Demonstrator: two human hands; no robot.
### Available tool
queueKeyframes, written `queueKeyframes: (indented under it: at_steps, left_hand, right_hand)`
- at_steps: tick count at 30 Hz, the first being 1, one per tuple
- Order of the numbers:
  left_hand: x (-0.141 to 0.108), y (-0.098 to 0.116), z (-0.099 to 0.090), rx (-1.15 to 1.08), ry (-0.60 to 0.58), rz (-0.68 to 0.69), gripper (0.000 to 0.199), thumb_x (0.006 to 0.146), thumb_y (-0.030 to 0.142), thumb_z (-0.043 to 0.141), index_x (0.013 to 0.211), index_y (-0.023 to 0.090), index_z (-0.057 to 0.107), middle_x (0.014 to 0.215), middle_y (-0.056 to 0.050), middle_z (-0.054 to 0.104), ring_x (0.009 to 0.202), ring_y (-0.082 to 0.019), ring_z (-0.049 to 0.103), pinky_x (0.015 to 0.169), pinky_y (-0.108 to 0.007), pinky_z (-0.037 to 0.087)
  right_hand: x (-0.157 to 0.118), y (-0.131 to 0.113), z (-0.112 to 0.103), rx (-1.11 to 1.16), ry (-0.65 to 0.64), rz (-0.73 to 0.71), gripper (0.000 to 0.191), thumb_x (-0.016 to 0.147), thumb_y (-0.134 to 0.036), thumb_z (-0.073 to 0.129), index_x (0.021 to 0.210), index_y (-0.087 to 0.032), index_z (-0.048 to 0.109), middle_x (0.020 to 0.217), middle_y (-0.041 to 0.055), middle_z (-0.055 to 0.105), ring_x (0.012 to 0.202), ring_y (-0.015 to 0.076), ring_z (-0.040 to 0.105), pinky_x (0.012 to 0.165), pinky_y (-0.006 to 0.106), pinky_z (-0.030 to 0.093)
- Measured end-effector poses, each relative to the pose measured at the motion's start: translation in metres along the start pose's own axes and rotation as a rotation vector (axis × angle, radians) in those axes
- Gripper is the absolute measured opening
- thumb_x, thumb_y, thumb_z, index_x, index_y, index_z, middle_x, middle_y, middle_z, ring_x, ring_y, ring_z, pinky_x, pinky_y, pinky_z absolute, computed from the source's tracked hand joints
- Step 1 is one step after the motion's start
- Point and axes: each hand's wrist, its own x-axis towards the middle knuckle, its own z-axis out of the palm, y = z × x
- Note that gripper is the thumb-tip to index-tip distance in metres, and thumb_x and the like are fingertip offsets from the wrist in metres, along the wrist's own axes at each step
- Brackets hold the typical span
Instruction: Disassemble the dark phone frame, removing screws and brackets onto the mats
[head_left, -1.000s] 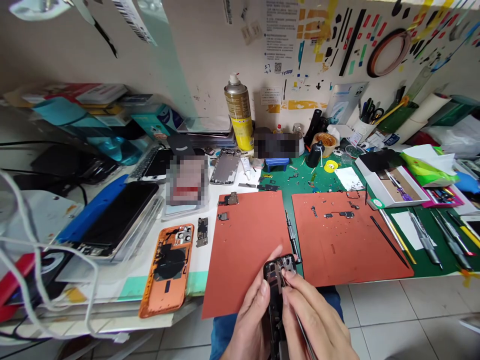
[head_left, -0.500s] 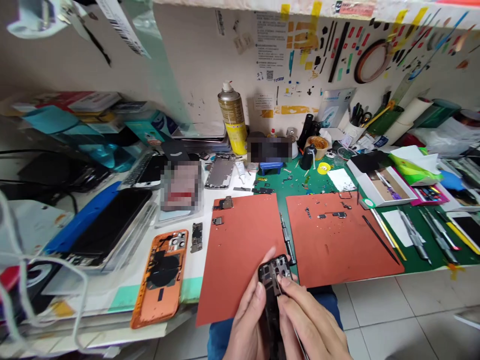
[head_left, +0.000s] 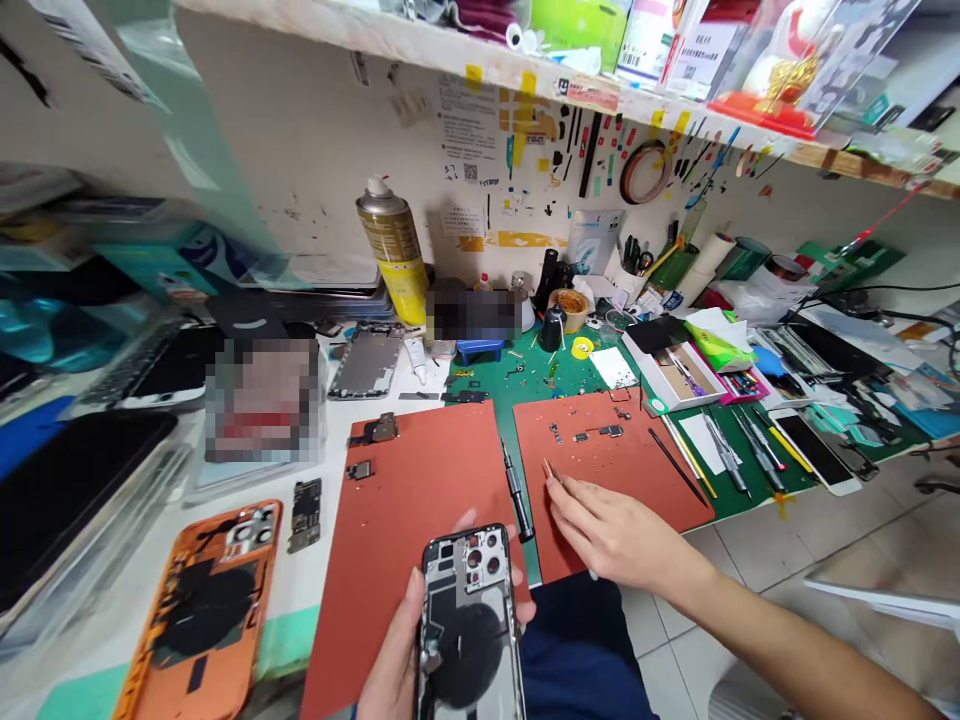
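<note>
Swung off black-framed phone housing (head_left: 459, 650) since half second ago — right hand (head_left: 611, 525) now over right red mat (head_left: 626, 470), pinching slim tweezers (head_left: 553, 470). Probably pause in work inside housing. Left hand (head_left: 401, 635) wrapped round housing near left red mat's (head_left: 427, 490) front edge. Counted: two mats, two loose modules (head_left: 381, 430) on left one, one orange phone housing (head_left: 225, 662), one circuit board (head_left: 304, 515), one screwdriver (head_left: 515, 490) between mats.
</note>
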Motion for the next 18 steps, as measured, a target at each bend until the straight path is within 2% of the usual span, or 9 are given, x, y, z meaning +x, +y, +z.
queueKeyframes:
  at_steps: [3, 6, 7, 9, 11, 12, 13, 15, 18]
  left_hand:
    - [0.011, 0.002, -0.005, -0.033, -0.061, -0.012, 0.077, 0.104, 0.047, 0.068, 0.173, 0.04, 0.033, 0.136, -0.015, 0.078, 0.1, -0.038, 0.082, 0.085, -0.054, 0.07]
    - [0.023, 0.004, -0.012, -0.049, -0.173, -0.01, 0.074, 0.101, 0.047, 0.072, 0.169, 0.038, 0.044, 0.129, -0.017, 0.08, 0.098, -0.038, 0.082, 0.083, -0.056, 0.07]
    - [0.026, 0.004, -0.015, -0.057, -0.215, -0.015, 0.071, 0.102, 0.048, 0.072, 0.168, 0.037, 0.047, 0.127, -0.017, 0.081, 0.098, -0.038, 0.082, 0.083, -0.054, 0.07]
    - [0.03, 0.002, -0.02, -0.084, -0.283, -0.036, 0.067, 0.104, 0.049, 0.068, 0.167, 0.037, 0.048, 0.125, -0.017, 0.081, 0.099, -0.037, 0.082, 0.082, -0.051, 0.069]
    - [0.032, -0.001, -0.024, -0.111, -0.314, -0.055, 0.065, 0.107, 0.05, 0.063, 0.168, 0.036, 0.045, 0.127, -0.019, 0.08, 0.102, -0.036, 0.081, 0.083, -0.051, 0.068]
    - [0.033, -0.002, -0.026, -0.121, -0.318, -0.059, 0.065, 0.108, 0.049, 0.06, 0.169, 0.035, 0.043, 0.129, -0.02, 0.079, 0.104, -0.036, 0.081, 0.086, -0.052, 0.068]
    - [0.033, -0.003, -0.027, -0.131, -0.321, -0.061, 0.065, 0.11, 0.049, 0.058, 0.171, 0.035, 0.041, 0.133, -0.021, 0.078, 0.106, -0.036, 0.08, 0.09, -0.054, 0.067]
    - [0.033, -0.003, -0.03, -0.154, -0.343, -0.06, 0.064, 0.112, 0.049, 0.051, 0.172, 0.035, 0.036, 0.138, -0.021, 0.076, 0.111, -0.036, 0.079, 0.094, -0.056, 0.066]
    - [0.033, 0.0, -0.032, -0.182, -0.442, -0.044, 0.063, 0.115, 0.049, 0.044, 0.175, 0.037, 0.027, 0.141, -0.019, 0.074, 0.114, -0.035, 0.079, 0.091, -0.056, 0.067]
  right_hand:
    - [0.009, 0.006, -0.007, 0.041, -0.025, 0.023, 0.032, 0.103, -0.008, 0.055, 0.128, -0.007, 0.075, 0.133, 0.0172, 0.078, 0.125, 0.0291, 0.074, 0.106, 0.041, 0.064]
    - [0.025, 0.038, -0.005, 0.093, 0.022, 0.217, 0.034, 0.108, -0.012, 0.045, 0.124, -0.017, 0.075, 0.126, 0.0095, 0.081, 0.116, 0.0224, 0.076, 0.102, 0.037, 0.063]
    - [0.034, 0.056, 0.001, 0.098, 0.048, 0.339, 0.035, 0.109, -0.015, 0.043, 0.124, -0.017, 0.074, 0.123, 0.0103, 0.082, 0.112, 0.0223, 0.076, 0.099, 0.037, 0.064]
    - [0.055, 0.099, 0.021, 0.086, 0.096, 0.63, 0.033, 0.113, -0.03, 0.048, 0.131, -0.015, 0.071, 0.124, 0.0169, 0.079, 0.11, 0.029, 0.075, 0.094, 0.046, 0.063]
    - [0.081, 0.141, 0.047, 0.081, 0.129, 0.868, 0.049, 0.106, -0.049, 0.065, 0.137, -0.011, 0.067, 0.127, 0.0234, 0.075, 0.118, 0.0383, 0.07, 0.098, 0.056, 0.059]
    - [0.094, 0.159, 0.06, 0.09, 0.133, 0.955, 0.058, 0.1, -0.053, 0.073, 0.137, -0.009, 0.066, 0.128, 0.0236, 0.073, 0.121, 0.0396, 0.068, 0.101, 0.058, 0.057]
    - [0.106, 0.174, 0.071, 0.102, 0.135, 1.026, 0.06, 0.097, -0.055, 0.077, 0.137, -0.011, 0.066, 0.13, 0.0211, 0.072, 0.123, 0.0382, 0.067, 0.104, 0.058, 0.056]
    - [0.124, 0.193, 0.087, 0.138, 0.136, 1.117, 0.052, 0.098, -0.054, 0.078, 0.131, -0.016, 0.068, 0.131, 0.0139, 0.071, 0.123, 0.0324, 0.068, 0.108, 0.056, 0.054]
    - [0.134, 0.198, 0.088, 0.211, 0.159, 1.151, 0.038, 0.1, -0.049, 0.077, 0.12, -0.017, 0.071, 0.124, 0.0097, 0.073, 0.116, 0.0278, 0.07, 0.106, 0.053, 0.056]
